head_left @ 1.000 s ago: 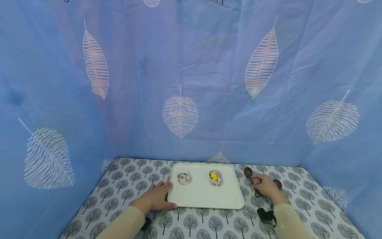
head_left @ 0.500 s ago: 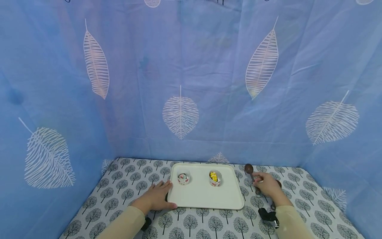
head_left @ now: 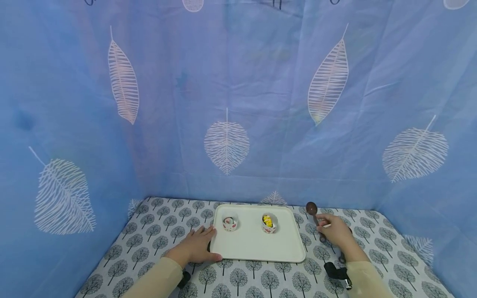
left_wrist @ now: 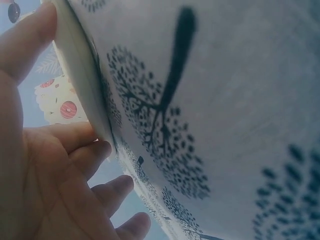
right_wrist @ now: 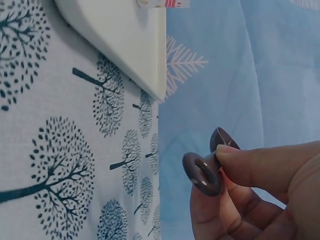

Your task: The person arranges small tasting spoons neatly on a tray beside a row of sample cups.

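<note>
My right hand (head_left: 335,232) pinches the handle of a dark brown spoon (head_left: 316,221) between thumb and fingers, to the right of the tray. In the right wrist view, the ring-shaped handle end of this spoon (right_wrist: 201,175) faces the camera. A second brown spoon (head_left: 341,258) lies mostly hidden under my right hand and wrist. With fingers spread, my left hand (head_left: 195,245) rests against the left edge of a cream tray (head_left: 257,248); in the left wrist view its fingertips touch the tray rim (left_wrist: 82,70).
On the tray stand two small patterned paper cups. The left cup (head_left: 230,227) has something pale inside, and the right cup (head_left: 268,228) holds a yellow piece (head_left: 267,221). A tree-print cloth (head_left: 238,279) covers the table, and a blue leaf-print curtain (head_left: 261,149) rises behind it.
My right hand has raised the spoon slightly, its bowl shifting up and a little right. The left hand keeps its place on the tray edge.
</note>
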The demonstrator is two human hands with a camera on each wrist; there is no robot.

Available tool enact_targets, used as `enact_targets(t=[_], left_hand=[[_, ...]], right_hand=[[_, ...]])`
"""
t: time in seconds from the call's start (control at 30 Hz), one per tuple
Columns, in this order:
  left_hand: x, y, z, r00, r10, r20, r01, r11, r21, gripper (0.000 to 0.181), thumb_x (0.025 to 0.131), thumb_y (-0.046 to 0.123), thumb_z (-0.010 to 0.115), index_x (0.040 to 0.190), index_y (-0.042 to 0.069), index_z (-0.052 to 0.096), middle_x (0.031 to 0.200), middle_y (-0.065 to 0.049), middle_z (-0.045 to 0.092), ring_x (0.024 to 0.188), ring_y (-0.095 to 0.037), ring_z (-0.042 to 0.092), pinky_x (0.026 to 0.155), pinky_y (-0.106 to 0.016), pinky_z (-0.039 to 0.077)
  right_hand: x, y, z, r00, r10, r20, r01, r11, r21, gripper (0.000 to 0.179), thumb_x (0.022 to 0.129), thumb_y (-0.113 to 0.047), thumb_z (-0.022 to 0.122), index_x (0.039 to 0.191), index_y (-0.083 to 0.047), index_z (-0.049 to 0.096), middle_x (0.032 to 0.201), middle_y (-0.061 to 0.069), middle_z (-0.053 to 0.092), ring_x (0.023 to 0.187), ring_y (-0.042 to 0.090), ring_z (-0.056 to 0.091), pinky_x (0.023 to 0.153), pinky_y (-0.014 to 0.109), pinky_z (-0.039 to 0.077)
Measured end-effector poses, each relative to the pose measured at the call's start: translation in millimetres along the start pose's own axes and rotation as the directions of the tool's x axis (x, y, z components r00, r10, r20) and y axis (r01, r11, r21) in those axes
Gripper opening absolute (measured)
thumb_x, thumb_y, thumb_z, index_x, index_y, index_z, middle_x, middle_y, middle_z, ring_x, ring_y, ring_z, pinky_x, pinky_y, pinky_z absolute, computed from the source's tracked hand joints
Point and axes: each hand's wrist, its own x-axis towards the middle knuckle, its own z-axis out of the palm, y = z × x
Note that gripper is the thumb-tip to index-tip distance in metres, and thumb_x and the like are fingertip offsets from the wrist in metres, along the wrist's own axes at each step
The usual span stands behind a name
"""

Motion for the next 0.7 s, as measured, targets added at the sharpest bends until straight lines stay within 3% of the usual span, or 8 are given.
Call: enact_targets(t=[0.33,0.7], left_hand=[[1.8,-2.0,3.8,1.0,-0.006,-0.015,0.006,1.0,-0.009,0.098,0.071,0.07,0.059,0.144,0.009,0.033,0.149,-0.01,0.028,0.135,-0.04,0.02,0.106,-0.062,0.013],[0.3,-1.6,3.2,1.0,0.002,-0.013,-0.002,1.0,-0.017,0.097,0.072,0.069,0.058,0.144,0.01,0.032,0.149,-0.011,0.027,0.135,-0.041,0.019,0.106,-0.061,0.013]], right_hand=[[-7.9,-6.3,-4.5,0.998,-0.046,-0.032,0.046,0.999,-0.007,0.044,0.085,-0.006,0.064,0.128,-0.002,0.053,0.097,0.012,0.062,0.075,0.019,0.059,0.053,0.03,0.045],[-19.1,-9.8,-8.1,0.997,-0.041,-0.061,0.042,0.999,0.016,0.047,0.087,-0.008,0.063,0.131,-0.002,0.049,0.101,0.014,0.061,0.086,0.03,0.061,0.051,0.03,0.044]])
